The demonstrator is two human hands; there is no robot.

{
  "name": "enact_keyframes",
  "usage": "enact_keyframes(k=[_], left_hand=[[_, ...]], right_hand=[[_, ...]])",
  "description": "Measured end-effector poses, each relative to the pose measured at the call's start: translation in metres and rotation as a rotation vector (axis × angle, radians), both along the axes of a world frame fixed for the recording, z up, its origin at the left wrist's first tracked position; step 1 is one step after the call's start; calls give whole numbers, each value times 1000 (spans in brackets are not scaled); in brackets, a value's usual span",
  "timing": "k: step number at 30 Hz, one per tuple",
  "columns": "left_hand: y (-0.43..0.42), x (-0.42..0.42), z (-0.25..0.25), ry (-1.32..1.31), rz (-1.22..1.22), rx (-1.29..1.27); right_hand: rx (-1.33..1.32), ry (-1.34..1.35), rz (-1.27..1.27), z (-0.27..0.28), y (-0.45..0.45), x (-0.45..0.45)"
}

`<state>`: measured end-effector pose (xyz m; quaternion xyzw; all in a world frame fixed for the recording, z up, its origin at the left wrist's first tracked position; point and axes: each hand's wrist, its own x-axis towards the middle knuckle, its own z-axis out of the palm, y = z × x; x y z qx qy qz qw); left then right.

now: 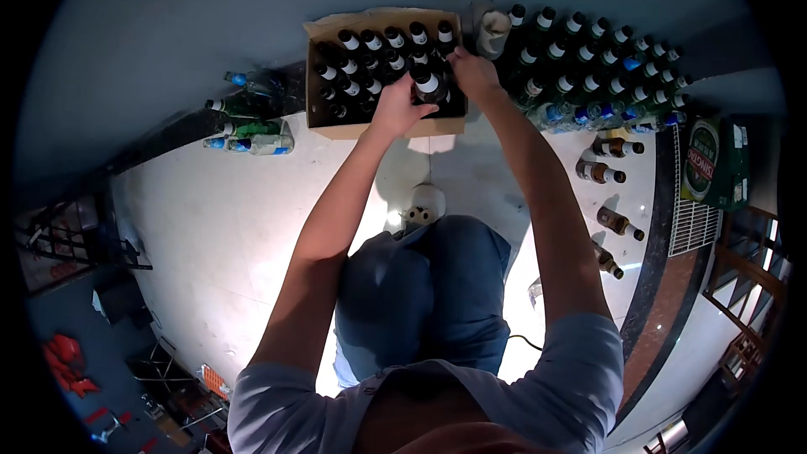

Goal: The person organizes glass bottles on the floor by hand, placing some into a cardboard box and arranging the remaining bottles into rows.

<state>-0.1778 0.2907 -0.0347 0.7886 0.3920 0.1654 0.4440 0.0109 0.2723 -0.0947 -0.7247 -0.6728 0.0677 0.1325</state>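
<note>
A brown cardboard box [336,129] stands against the wall, filled with several dark glass bottles with white neck labels [371,39]. My left hand [402,109] is closed around a dark beer bottle [428,84], which is raised over the front right part of the box with its neck toward me. My right hand [474,74] is at the box's right rim, its fingers closed on the edge there. Its fingertips are partly hidden, so the exact grip is hard to make out.
Many upright green bottles [556,50] stand right of the box, beside a pale jar-like container [493,31]. Several brown bottles [601,171] lie on the floor at right, near a green carton [714,160] and white wire rack [693,223]. More bottles [252,128] lie left.
</note>
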Motion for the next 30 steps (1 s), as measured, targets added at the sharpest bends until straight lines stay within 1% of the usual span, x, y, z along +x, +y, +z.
enact_keyframes(k=[3, 5, 7, 8, 9, 11, 12, 16, 18, 19, 20, 21, 22, 23, 24, 25, 26, 27, 28, 30], left_hand=[[4, 10, -17, 177, -50, 63], [5, 16, -25, 185, -78, 72], [6, 24, -28, 252, -99, 137], [12, 26, -29, 240, -129, 125], [17, 28, -30, 215, -172, 171], [24, 30, -25, 314, -218, 76], [26, 31, -24, 405, -248, 101], [29, 23, -39, 466, -257, 180], [25, 18, -32, 379, -298, 201], [22, 15, -28, 318, -281, 263], [19, 11, -20, 247, -238, 262], [15, 7, -8, 177, -195, 256], [7, 3, 15, 177, -143, 184], [8, -7, 10, 58, -124, 149], [1, -12, 23, -41, -82, 174], [-10, -18, 37, -140, -41, 199], [-17, -24, 42, -165, 9, 202], [-26, -26, 52, -202, 34, 125], [-34, -28, 51, -211, 46, 114], [-54, -28, 51, -250, 38, 125]], right_hand=[[28, 16, 20, 4, -2, 3], [-86, 37, 42, 7, -1, 3], [-68, 63, 39, 7, -4, 4], [-63, 71, 35, 4, -4, 4], [-59, 81, 32, 2, -6, 5], [-52, 92, 41, 1, -8, 7], [-52, 103, 45, 0, -7, 7], [0, 115, 62, -5, -10, 7], [-11, 148, 26, -4, -11, 2], [-30, 180, -4, -5, -17, 0], [86, 279, -38, -3, -28, -3], [80, 278, -44, -3, -41, -6], [220, 340, -93, -2, -53, -9], [361, 401, -141, 0, -67, -14], [354, 550, -239, 5, -84, -19], [346, 588, -267, -4, -102, -20], [338, 628, -297, -16, -122, -20], [316, 725, -356, -19, -144, -22], [295, 820, -419, -20, -165, -25], [263, 831, -472, -19, -207, -29]])
